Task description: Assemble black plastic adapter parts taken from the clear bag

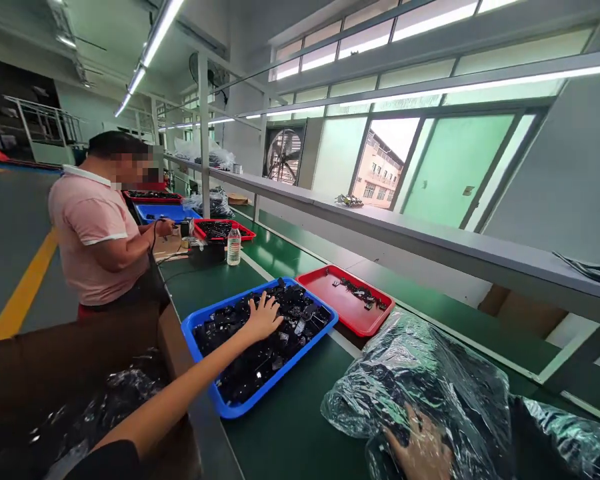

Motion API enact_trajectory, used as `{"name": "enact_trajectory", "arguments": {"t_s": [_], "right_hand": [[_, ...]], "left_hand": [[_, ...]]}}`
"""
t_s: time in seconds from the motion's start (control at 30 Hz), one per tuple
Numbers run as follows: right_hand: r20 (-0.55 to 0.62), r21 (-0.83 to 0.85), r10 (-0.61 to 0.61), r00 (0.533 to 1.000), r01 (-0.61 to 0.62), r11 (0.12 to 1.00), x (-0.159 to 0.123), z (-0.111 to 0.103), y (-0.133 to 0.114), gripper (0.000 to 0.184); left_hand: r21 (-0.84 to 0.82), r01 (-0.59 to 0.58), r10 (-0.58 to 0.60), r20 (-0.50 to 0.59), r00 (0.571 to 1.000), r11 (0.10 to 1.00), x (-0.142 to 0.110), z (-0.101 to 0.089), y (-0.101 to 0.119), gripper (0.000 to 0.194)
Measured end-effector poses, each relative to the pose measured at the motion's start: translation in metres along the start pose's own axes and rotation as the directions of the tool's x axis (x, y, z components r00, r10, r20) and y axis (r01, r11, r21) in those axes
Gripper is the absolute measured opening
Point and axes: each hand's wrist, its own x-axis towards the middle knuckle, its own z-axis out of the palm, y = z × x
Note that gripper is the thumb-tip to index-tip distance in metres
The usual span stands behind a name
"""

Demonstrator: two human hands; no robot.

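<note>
Crinkled clear plastic bag (460,380) sits nearest me, right of the blue tray (229,408) on the green counter (285,437). My right hand (423,448) shows through its film, fingers parted; I cannot tell whether they pinch anything. My left hand (264,319) reaches over the blue tray, fingers spread on the heap of small black parts (253,357). Just beyond that tray is a red tray (341,312) with a few dark pieces (363,291).

I see the heap near the blue tray's rim, so a broad sweep of my left hand could push parts over it. If my right hand snags the slack film, a tug could tear it or drag it against the red tray. Pressing hard at one side might also shift the blue tray on the counter.
</note>
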Motion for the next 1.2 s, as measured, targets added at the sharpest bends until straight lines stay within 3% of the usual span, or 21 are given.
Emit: {"name": "enact_trajectory", "arguments": {"t_s": [0.07, 0.13, 0.23, 0.3, 0.47, 0.6, 0.7, 0.8, 0.93, 1.0, 1.1, 1.2], "right_hand": [[-0.003, 0.03, 0.028, 1.0, -0.028, 0.999, 0.005, 0.003, -0.002, 0.074], [0.004, 0.031, 0.038, 0.999, -0.038, 0.999, 0.009, 0.005, -0.006, 0.072], [0.042, 0.019, 0.01, 0.999, -0.011, 1.0, 0.008, 0.005, -0.015, 0.061], [0.021, 0.013, -0.027, 0.999, 0.027, 1.0, 0.005, 0.007, -0.021, 0.053], [-0.104, 0.081, -0.12, 0.987, 0.129, 0.988, 0.002, 0.017, -0.026, 0.044], [-0.144, 0.331, -0.047, 0.988, 0.093, 0.939, 0.005, 0.007, -0.024, 0.04], [-0.082, 0.64, 0.109, 0.991, -0.031, 0.768, 0.007, -0.013, -0.023, 0.041], [0.003, 0.795, 0.193, 0.981, -0.12, 0.595, 0.014, -0.032, -0.022, 0.045], [0.143, 0.892, 0.264, 0.954, -0.239, 0.383, 0.028, -0.053, -0.013, 0.048], [0.24, 0.924, 0.286, 0.928, -0.309, 0.226, 0.029, -0.062, -0.009, 0.049], [0.396, 0.916, 0.268, 0.878, -0.396, -0.057, 0.013, -0.075, -0.011, 0.05], [0.544, 0.824, 0.21, 0.812, -0.472, -0.313, -0.014, -0.084, -0.021, 0.048]], "left_hand": [[0.085, -0.069, 0.064, 0.063, 0.996, 0.994, -0.014, 0.027, 0.023, 0.052], [0.101, -0.198, 0.177, 0.19, 0.966, 0.975, -0.032, 0.058, 0.047, 0.056], [0.04, -0.382, 0.339, 0.383, 0.86, 0.923, -0.051, 0.097, 0.081, 0.068], [-0.006, -0.425, 0.385, 0.435, 0.814, 0.905, -0.056, 0.115, 0.1, 0.073], [0.039, -0.41, 0.356, 0.426, 0.831, 0.911, -0.049, 0.142, 0.115, 0.065], [0.025, -0.427, 0.389, 0.365, 0.846, 0.904, -0.049, 0.155, 0.104, 0.062], [0.029, -0.463, 0.439, 0.269, 0.857, 0.886, -0.063, 0.158, 0.099, 0.052], [-0.003, -0.54, 0.533, 0.156, 0.831, 0.842, -0.085, 0.158, 0.103, 0.038], [-0.124, -0.656, 0.667, 0.106, 0.737, 0.744, -0.104, 0.16, 0.114, 0.027], [-0.146, -0.646, 0.66, 0.088, 0.746, 0.749, -0.1, 0.16, 0.119, 0.029], [-0.138, -0.586, 0.598, 0.062, 0.799, 0.798, -0.087, 0.156, 0.124, 0.039], [-0.165, -0.621, 0.633, 0.031, 0.773, 0.766, -0.078, 0.15, 0.129, 0.037]]}}
